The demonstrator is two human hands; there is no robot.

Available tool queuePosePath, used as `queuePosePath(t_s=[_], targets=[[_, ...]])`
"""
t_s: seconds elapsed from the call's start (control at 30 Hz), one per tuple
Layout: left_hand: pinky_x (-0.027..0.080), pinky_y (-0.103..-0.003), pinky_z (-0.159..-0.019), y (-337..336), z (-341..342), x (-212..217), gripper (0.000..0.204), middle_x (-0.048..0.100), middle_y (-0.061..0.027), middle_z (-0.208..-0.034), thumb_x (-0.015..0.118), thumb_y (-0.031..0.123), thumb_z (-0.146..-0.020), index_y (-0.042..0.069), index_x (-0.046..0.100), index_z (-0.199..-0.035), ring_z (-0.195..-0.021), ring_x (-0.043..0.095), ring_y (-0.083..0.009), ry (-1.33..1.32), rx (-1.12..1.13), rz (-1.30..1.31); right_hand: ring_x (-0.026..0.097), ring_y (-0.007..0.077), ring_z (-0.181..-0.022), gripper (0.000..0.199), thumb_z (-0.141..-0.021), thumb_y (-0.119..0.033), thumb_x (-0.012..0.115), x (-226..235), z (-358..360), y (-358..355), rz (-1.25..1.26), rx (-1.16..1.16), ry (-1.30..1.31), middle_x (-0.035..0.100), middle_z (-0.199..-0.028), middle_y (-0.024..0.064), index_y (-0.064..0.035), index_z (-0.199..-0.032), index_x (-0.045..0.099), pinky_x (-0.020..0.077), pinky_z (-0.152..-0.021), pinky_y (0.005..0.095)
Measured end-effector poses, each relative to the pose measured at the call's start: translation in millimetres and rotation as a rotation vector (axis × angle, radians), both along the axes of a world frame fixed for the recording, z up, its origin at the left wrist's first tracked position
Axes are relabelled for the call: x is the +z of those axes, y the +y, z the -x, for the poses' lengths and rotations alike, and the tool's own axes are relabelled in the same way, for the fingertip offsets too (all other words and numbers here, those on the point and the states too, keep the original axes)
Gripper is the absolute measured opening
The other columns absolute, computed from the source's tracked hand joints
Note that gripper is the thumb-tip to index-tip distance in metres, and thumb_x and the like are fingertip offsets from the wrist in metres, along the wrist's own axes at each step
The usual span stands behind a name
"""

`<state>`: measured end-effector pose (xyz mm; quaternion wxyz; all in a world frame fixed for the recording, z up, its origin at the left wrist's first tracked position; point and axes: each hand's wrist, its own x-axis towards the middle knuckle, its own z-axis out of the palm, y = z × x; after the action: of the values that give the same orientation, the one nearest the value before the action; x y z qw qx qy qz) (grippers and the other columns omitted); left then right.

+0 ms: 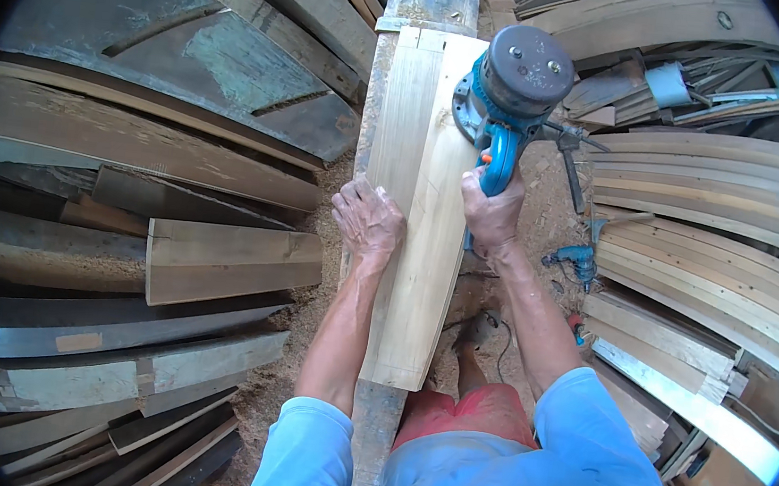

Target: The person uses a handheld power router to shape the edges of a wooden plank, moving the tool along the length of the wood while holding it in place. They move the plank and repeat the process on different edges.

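A long pale wooden board (419, 275) lies lengthwise on a narrow worn bench (431, 5). My left hand (370, 220) rests at the board's left edge, its fingers curled and closed on that edge. In my right hand (493, 206) is the blue handle of a power router (526, 72), with a dark round motor top and an orange switch on the grip. The router's base sits at the board's right edge, toward the far end. Its bit is hidden beneath the base. A metal guide bar (571, 170) sticks out to the router's right.
Planks (235, 265) lie stacked on the left, one pale end reaching toward the bench. More long boards (708, 239) are piled on the right. Near them, a blue power drill (578, 260) lies on the right. A dark cord (506, 341) curves over the sawdust-covered floor (274, 392).
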<state>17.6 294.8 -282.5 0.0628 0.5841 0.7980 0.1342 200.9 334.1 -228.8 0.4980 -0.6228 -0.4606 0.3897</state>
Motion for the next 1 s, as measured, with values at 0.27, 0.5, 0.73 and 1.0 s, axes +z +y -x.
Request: queuePosePath(t_s=[0.27,0.5,0.73,1.0], targets=[[0.039,-0.056,-0.103,-1,1,-3,0.049,0.051,-0.0218,-0.131,0.062,0.021,-0.093,-0.001,0.046,-0.134,-0.12,0.047,-0.0406,-0.033,0.0,0.096,0.064,0.0142,-0.081,0.033,-0.082,-0.006,0.068,-14,-19,95,-0.153,0.004,-0.095,0.065,-0.093,0.0068,-0.0003,-0.114,0.062,0.0533,-0.077,0.0312],[0.04,-0.055,-0.1,-3,4,-5,0.048,0.054,-0.0216,-0.129,0.059,0.022,-0.093,-0.001,0.05,-0.134,-0.118,0.049,-0.0414,0.009,-0.018,0.051,0.06,0.0092,-0.062,0.034,-0.086,-0.008,0.068,-1,-39,189,-0.166,0.044,-0.083,0.063,-0.074,0.0013,0.0007,-0.118,0.065,0.0491,-0.056,0.0273],[0.039,-0.056,-0.103,0,6,-2,0.048,0.055,-0.0233,-0.13,0.055,0.024,-0.096,-0.001,0.05,-0.137,-0.123,0.049,-0.0425,-0.006,-0.006,0.057,0.057,0.0131,-0.056,0.019,-0.089,-0.008,0.071,11,-82,208,-0.03,-0.119,0.653,0.058,-0.072,0.0011,-0.0053,-0.106,0.062,0.0499,-0.053,0.0318],[0.04,-0.055,-0.104,-3,9,-7,0.047,0.056,-0.0224,-0.131,0.056,0.024,-0.095,-0.001,0.052,-0.135,-0.125,0.05,-0.0415,0.034,-0.031,0.031,0.059,0.0224,-0.065,0.024,-0.101,-0.02,0.056,-87,-178,67,0.241,-0.261,0.889,0.054,-0.07,0.0046,-0.0099,-0.08,0.053,0.0547,-0.066,0.0414]])
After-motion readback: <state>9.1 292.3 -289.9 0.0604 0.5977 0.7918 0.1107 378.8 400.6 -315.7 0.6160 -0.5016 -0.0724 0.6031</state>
